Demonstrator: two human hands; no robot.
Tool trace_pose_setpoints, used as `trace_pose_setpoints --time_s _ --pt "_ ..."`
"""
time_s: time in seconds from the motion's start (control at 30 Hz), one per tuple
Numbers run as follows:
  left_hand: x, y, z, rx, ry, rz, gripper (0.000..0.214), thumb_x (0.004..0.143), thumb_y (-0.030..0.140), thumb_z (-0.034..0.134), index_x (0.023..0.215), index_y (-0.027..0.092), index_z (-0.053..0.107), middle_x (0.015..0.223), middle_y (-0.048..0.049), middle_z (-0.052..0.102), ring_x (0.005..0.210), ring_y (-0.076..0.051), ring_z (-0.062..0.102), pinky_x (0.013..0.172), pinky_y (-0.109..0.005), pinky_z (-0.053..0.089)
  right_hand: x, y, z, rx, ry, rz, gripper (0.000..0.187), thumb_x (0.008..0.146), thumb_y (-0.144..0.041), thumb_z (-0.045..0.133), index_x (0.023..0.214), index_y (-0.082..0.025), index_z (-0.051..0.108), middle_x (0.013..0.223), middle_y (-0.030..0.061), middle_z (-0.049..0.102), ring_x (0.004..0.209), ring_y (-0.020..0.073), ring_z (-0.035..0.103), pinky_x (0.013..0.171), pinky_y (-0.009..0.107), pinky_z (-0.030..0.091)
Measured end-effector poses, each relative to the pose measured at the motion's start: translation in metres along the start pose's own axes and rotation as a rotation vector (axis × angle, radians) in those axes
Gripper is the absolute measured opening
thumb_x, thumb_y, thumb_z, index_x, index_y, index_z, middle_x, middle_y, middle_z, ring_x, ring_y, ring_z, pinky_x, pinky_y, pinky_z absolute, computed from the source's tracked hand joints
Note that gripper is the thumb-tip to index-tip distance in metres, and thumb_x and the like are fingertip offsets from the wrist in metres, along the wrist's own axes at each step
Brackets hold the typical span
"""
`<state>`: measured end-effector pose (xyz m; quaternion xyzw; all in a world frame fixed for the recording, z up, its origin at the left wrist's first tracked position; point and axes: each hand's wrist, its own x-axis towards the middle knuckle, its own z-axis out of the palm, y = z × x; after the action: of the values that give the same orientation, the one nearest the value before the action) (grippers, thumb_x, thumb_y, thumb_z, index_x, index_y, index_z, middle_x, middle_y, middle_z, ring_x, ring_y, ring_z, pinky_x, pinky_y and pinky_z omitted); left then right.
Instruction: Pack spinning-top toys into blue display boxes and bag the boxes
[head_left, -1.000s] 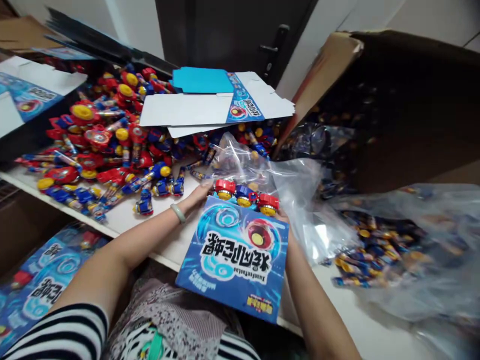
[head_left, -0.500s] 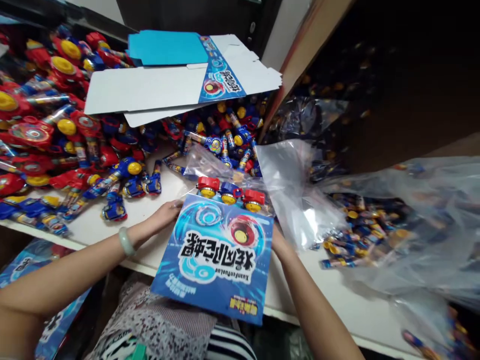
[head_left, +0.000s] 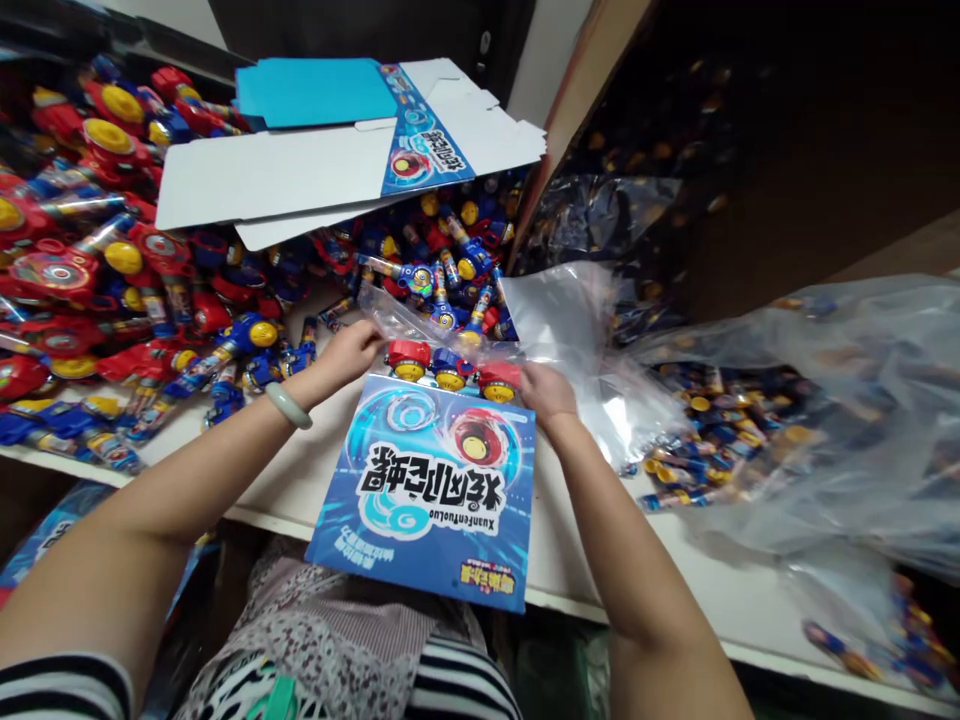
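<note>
A blue printed display box (head_left: 427, 490) lies in front of me on the white table, its lettering upside down to me. Red and blue spinning-top toys (head_left: 451, 372) with yellow centres show in a row at its far end. Clear film of a plastic bag (head_left: 420, 318) spreads over and behind those toys. My left hand (head_left: 352, 352) pinches the bag's edge at the box's far left corner. At the far right corner, beside a red toy, the fingers of my right hand (head_left: 551, 392) are closed on the film; their tips are partly hidden.
Red and blue toys (head_left: 64, 270) are heaped at the left. Flattened cartons (head_left: 277, 175) lie across the pile behind. A clear bag (head_left: 562, 310) lies right of the box. Large plastic bags (head_left: 840, 400) of small parts stand farther right, by a wooden panel (head_left: 585, 90).
Both hands have moved from the box's sides up to its far corners, onto the bag film. The box now rests lower, flatter on the table edge.
</note>
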<state>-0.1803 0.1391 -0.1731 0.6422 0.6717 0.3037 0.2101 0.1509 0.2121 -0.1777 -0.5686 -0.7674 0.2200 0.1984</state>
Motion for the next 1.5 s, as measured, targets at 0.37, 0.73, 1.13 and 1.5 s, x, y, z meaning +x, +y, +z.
trace_pose_setpoints --time_s 0.37,0.73,1.13,1.5 --pt "-0.028 0.032 -0.026 -0.241 0.101 0.137 0.025 0.08 0.043 0.061 0.082 0.019 0.066 0.079 -0.0045 0.068 0.072 -0.016 0.059 0.069 -0.027 0.048 -0.049 -0.027 -0.007 0.434 0.395 0.007 0.028 0.09 -0.047 0.049 0.08 -0.023 0.059 0.082 0.0044 0.068 0.081 0.0202 0.063 0.081 0.034 0.05" --pt "-0.03 0.061 -0.051 -0.018 -0.168 0.449 0.026 0.091 0.041 0.053 0.077 0.022 0.066 0.071 -0.0045 0.063 0.068 -0.018 0.058 0.066 -0.029 0.047 -0.03 -0.014 -0.037 0.383 -0.071 -0.01 0.017 0.072 -0.034 0.071 0.082 -0.022 0.066 0.087 0.0024 0.072 0.083 0.0191 0.062 0.081 0.034 0.05" --pt "-0.072 0.026 -0.045 0.189 0.121 0.561 0.018 0.097 0.024 0.048 0.099 0.022 0.066 0.09 -0.0081 0.07 0.083 -0.02 0.066 0.074 -0.031 0.053 -0.072 -0.003 -0.008 0.862 0.034 0.021 0.018 0.081 -0.042 0.06 0.087 -0.025 0.055 0.073 -0.0026 0.058 0.064 0.0134 0.055 0.062 0.028 0.049" --pt "-0.068 0.03 -0.041 0.473 0.076 0.765 0.018 0.1 0.018 0.048 0.104 0.013 0.065 0.093 -0.0091 0.065 0.081 -0.018 0.062 0.067 -0.027 0.049 -0.066 0.0 -0.023 0.367 0.139 -0.2 0.016 0.082 -0.031 0.066 0.093 -0.021 0.059 0.085 0.0019 0.065 0.073 0.0156 0.06 0.062 0.028 0.05"
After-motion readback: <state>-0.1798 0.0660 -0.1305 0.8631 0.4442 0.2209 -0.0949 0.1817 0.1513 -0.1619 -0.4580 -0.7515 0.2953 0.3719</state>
